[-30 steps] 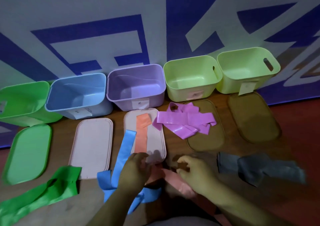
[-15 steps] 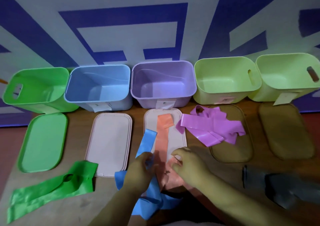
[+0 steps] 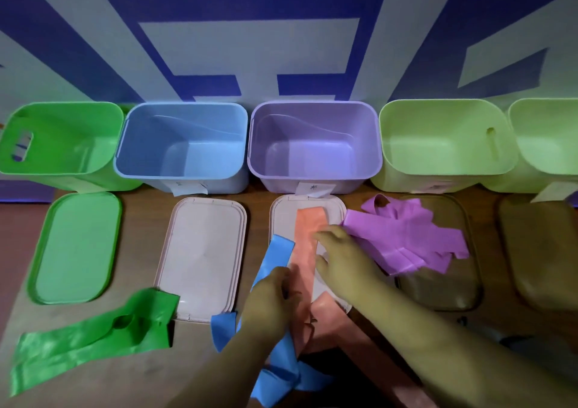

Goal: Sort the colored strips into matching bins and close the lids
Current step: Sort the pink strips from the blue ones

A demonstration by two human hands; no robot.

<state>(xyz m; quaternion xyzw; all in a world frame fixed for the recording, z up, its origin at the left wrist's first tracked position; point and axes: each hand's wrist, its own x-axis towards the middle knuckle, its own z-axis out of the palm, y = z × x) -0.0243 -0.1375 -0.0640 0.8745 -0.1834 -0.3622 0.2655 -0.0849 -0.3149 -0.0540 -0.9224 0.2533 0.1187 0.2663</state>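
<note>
While the green strip (image 3: 90,335) lies untouched beside the green lid (image 3: 75,248), the left hand (image 3: 269,304) has closed its grip on the blue strip (image 3: 272,263); the right hand (image 3: 341,257) has slid forward along the orange strip (image 3: 308,229), fingers spread flat, holding nothing; every bin, including the blue bin (image 3: 184,144), looks empty, so sorting is only starting

bins (image 3: 184,144): smooth moulded plastic, soft sheen | lids (image 3: 203,257): matt plastic, raised rims; two at 3 o'clock (image 3: 444,285) translucent brownish | strips (image 3: 406,235): thin, glossy, creased film, like plastic or rubber | table (image 3: 137,220): brown wood-look, matt | labels (image 3: 312,188): white paper on bin fronts
</note>
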